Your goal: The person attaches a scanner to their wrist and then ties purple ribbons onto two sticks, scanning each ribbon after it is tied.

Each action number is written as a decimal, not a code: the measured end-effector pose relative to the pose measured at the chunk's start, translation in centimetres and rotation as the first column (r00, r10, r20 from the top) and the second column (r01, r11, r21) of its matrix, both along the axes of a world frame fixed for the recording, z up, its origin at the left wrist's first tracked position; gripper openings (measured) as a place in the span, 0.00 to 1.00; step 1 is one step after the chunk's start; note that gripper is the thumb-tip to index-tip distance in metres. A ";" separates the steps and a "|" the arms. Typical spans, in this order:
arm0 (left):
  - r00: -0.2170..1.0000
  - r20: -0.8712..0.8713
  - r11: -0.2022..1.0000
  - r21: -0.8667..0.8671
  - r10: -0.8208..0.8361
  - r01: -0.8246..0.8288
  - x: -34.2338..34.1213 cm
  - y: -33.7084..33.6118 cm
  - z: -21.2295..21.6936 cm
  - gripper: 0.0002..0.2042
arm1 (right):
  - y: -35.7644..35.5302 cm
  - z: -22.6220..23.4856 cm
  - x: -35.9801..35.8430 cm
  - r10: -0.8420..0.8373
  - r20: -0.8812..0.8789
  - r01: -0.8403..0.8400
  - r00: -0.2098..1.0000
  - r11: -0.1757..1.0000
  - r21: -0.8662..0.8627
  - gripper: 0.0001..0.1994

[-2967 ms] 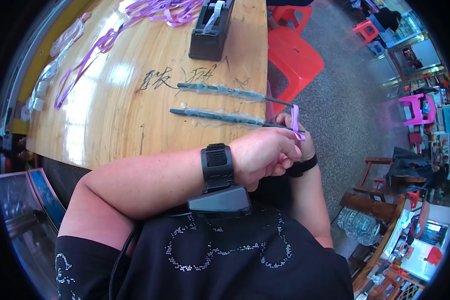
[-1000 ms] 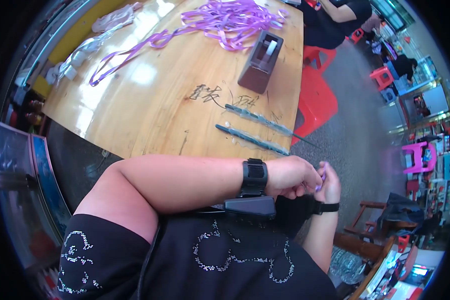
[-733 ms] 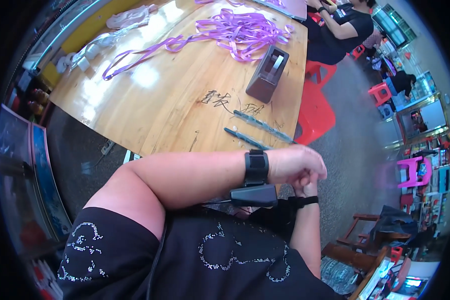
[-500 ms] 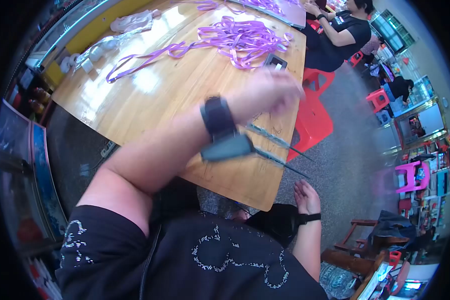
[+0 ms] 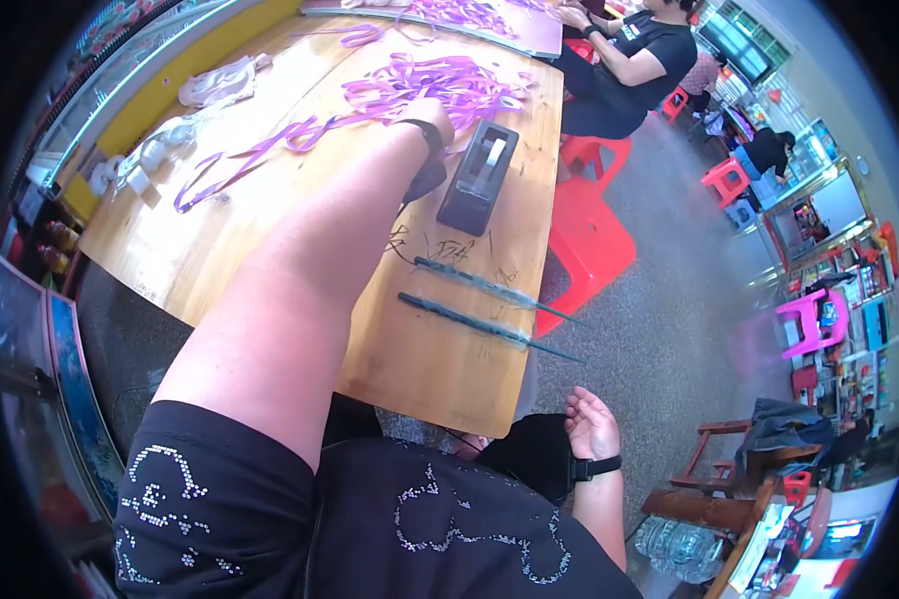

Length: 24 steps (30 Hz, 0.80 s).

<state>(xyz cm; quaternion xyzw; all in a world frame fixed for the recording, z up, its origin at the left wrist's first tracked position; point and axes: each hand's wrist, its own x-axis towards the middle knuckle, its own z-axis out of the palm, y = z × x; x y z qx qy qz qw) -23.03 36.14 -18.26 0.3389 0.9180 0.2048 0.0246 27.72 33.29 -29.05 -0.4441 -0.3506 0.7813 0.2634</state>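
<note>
My left arm stretches across the wooden table [image 5: 220, 250], and my left hand [image 5: 433, 108] sits at the near edge of a heap of purple ribbons [image 5: 440, 78]. A black watch band wraps its wrist. The fingers are hidden behind the hand, so I cannot tell whether they hold a ribbon. Right beside that hand stands a black tape dispenser [image 5: 477, 178]. My right hand [image 5: 590, 423] rests on my lap below the table edge, fingers loosely apart and holding nothing.
Two long grey sticks [image 5: 489, 292] lie side by side near the table's front right edge. A loose purple strip [image 5: 240, 160] and pale bags [image 5: 220, 85] lie at the left. Red stools [image 5: 589, 235] stand to the right. A person in black [image 5: 629, 60] sits at the far end.
My hands were together at my lap, holding a small purple piece. My left arm has since swung up and forward over the table to the ribbon heap. My right hand stayed low.
</note>
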 end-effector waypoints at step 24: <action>0.058 -0.838 -0.192 0.191 -0.543 0.963 17.5 1.7 21.3 0.10 | 0.5 8.4 1.0 -0.005 -0.184 0.082 0.983 0.907 0.413 0.20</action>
